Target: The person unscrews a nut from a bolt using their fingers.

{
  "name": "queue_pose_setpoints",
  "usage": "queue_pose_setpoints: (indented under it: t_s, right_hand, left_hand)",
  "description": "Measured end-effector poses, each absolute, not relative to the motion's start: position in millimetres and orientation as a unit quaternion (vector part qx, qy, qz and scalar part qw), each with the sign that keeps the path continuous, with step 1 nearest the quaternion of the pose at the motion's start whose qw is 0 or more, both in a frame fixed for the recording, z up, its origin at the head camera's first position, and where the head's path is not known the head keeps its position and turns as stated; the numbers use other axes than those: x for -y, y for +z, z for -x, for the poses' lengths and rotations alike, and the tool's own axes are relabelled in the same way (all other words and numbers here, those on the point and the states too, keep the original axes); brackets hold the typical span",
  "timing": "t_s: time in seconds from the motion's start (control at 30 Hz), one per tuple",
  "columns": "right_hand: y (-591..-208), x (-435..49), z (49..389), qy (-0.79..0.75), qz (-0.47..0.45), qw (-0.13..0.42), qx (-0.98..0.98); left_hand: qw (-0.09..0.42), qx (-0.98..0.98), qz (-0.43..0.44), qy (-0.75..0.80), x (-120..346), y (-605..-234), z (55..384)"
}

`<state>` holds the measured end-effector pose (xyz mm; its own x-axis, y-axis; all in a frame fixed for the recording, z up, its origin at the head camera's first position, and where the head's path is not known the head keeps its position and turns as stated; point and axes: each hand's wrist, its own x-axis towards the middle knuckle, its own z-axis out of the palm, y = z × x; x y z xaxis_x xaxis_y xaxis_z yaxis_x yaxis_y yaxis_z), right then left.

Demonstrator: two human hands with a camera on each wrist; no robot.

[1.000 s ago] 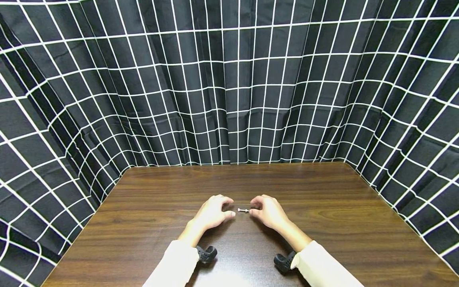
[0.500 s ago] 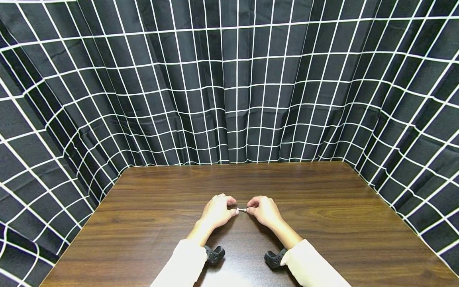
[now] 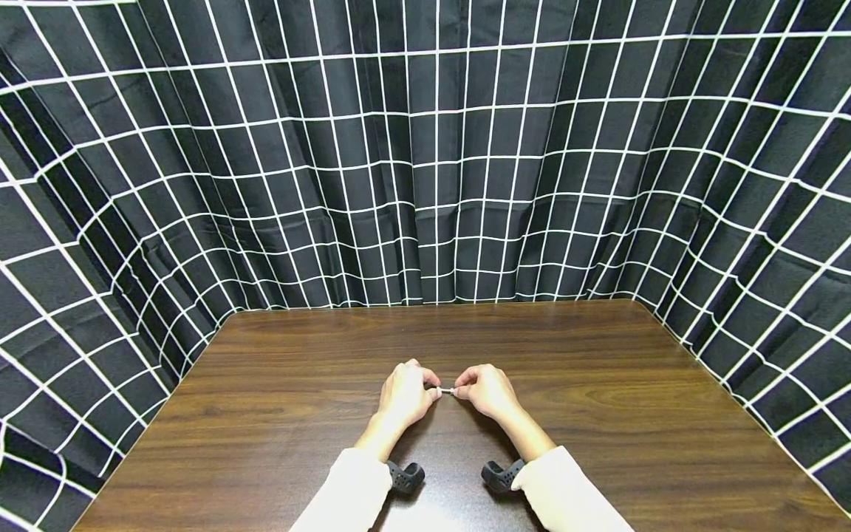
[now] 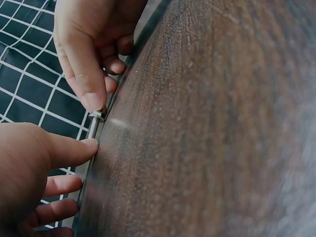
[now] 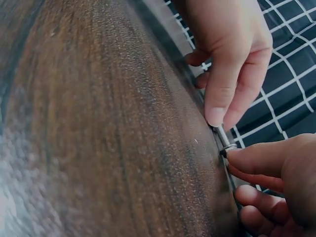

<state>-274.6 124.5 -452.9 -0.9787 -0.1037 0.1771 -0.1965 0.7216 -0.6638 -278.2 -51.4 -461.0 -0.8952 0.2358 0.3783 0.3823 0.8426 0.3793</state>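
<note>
A small metal bolt (image 3: pixel 446 390) with a threaded shank lies level between the two hands, close over the table. My left hand (image 3: pixel 403 393) pinches its left end between thumb and forefinger, hiding that end. From the other side my right hand (image 3: pixel 490 391) pinches the right end with thumb and forefinger. A nut or washer-like collar (image 5: pixel 228 148) shows on the shank right at the right thumb tip. In the left wrist view the bare shank (image 4: pixel 93 129) spans the short gap between the thumbs. The remaining left fingers (image 4: pixel 58 210) are loosely bent.
The brown wood-grain table (image 3: pixel 299 355) spreads around both hands. A dark curtain with a white grid (image 3: pixel 425 185) encloses its back and sides. Dark wrist mounts (image 3: pixel 407 478) sit below the pale sleeves (image 3: pixel 355 484).
Both hands have come closer together around the bolt. The left thumb and forefinger, apart from it a second ago, have closed on its left end; the right hand has shifted slightly left.
</note>
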Motion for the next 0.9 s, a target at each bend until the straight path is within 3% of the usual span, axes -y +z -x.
queue_pose_setpoints:
  t_s: [0.4,0.63,0.9]
  right_hand:
    - [-455.2,-123.8,274.9,0.353,-0.087,0.077,0.929]
    - [-457.0,-122.2,275.3,0.386,-0.099,0.092,0.912]
    - [-451.3,-117.5,274.5,0.497,-0.090,0.127,0.853]
  left_hand:
    - [0.157,0.947,0.153,-0.235,50.8,-464.1,278.6]
    - [0.179,0.938,0.180,-0.236,54.2,-462.9,279.2]
    - [0.157,0.897,0.176,-0.374,61.4,-445.1,282.1]
